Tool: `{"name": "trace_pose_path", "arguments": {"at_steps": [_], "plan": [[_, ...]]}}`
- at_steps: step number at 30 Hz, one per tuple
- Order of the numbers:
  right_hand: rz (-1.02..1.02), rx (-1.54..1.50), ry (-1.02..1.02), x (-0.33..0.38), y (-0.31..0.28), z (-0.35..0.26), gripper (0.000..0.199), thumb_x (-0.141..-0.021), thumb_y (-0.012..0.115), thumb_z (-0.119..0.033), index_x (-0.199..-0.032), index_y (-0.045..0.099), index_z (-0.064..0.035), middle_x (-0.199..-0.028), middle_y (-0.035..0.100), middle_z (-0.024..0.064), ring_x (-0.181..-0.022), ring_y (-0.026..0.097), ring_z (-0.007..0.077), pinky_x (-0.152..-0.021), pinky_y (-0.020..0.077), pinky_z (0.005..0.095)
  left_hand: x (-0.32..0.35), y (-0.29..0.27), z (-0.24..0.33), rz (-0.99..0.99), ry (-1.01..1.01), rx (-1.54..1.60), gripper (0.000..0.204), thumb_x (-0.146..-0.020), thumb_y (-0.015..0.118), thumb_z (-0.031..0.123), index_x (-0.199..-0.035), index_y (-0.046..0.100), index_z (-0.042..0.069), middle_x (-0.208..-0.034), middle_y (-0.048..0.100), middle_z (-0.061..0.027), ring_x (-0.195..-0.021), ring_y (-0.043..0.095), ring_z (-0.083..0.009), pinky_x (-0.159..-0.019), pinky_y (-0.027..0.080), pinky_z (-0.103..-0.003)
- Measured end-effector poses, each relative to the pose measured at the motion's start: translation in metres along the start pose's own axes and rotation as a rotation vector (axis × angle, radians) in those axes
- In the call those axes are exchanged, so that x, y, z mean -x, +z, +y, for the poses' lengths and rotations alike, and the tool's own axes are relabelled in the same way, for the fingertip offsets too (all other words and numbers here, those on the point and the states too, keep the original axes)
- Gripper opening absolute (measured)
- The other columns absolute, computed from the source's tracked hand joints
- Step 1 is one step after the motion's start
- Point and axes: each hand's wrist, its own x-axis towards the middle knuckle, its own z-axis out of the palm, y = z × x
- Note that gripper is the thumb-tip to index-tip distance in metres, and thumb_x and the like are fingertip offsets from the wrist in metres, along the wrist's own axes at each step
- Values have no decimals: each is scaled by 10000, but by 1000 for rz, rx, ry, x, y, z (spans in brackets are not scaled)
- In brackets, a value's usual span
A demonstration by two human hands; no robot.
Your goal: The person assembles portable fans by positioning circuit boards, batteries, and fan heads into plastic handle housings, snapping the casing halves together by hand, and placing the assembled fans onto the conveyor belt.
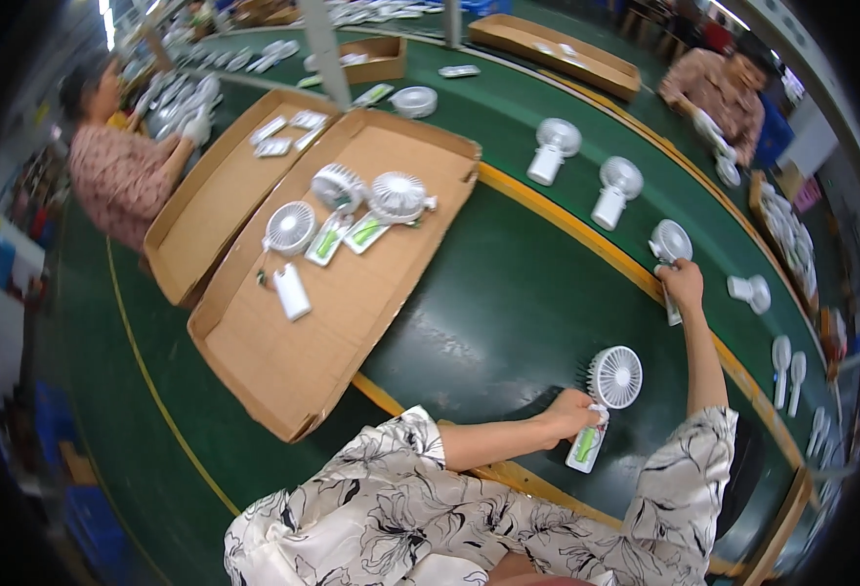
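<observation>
My left hand (570,414) grips a white handheld fan (615,377) near its neck, low over the dark green tabletop. The fan's round grille is up, and its handle is uncovered, with a green part inside. My right hand (683,284) reaches out to the wooden edge strip and is closed on a second white handheld fan (670,241), whose head points away from me. Part of that fan's handle is hidden behind my fingers. On the green surface just beyond are more white fans (620,179), lying in a row.
To the left, a cardboard tray (283,376) holds several fan heads and opened handles. Beside it stands a second cardboard tray (190,239) with small white pieces. One person (122,166) works at the left, another (723,93) across the belt. A metal post (324,54) rises behind the trays.
</observation>
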Motion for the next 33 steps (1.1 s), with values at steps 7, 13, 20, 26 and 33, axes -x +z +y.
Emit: {"name": "trace_pose_path", "arguments": {"at_steps": [7,13,20,26,33], "plan": [[-410,-1103,58,42,5,-186,172,-733,562,-186,-795,553,-26,-656,531,55,-529,538,150,-541,479,285,-4,-6,2,78,94,-53,126,-754,572,68,-820,608,-34,-725,602,-101,-583,580,-182,-440,449,-311],[-700,-1048,-245,87,66,-318,150,-750,543,-154,-804,562,-15,-710,575,74,-624,586,160,-590,478,276,-29,-2,-23,143,138,-117,150,-763,498,112,-757,607,9,-667,567,-101,-529,544,-200,-408,393,-349],[-392,-500,-540,117,157,-334,399,-624,628,-299,-777,611,69,-758,616,197,-696,598,282,-642,471,352,-14,5,-43,-25,96,583,277,-875,466,185,-1118,487,53,-1133,510,-68,-1015,456,-151,-864,389,-300],[-279,-167,-678,155,65,-285,520,-699,615,-225,-1115,458,44,-1048,481,186,-1009,469,328,-857,399,398,-32,-15,-45,-136,457,-160,282,-867,474,183,-1119,479,56,-1119,517,-68,-1011,461,-148,-857,391,-299],[323,-126,-318,237,-35,-75,535,-668,628,-138,-1155,452,-7,-1154,455,193,-1070,436,345,-904,380,397,6,-5,11,46,44,-120,236,-816,482,111,-991,530,-41,-835,595,-117,-706,593,-187,-623,491,-307]]}}
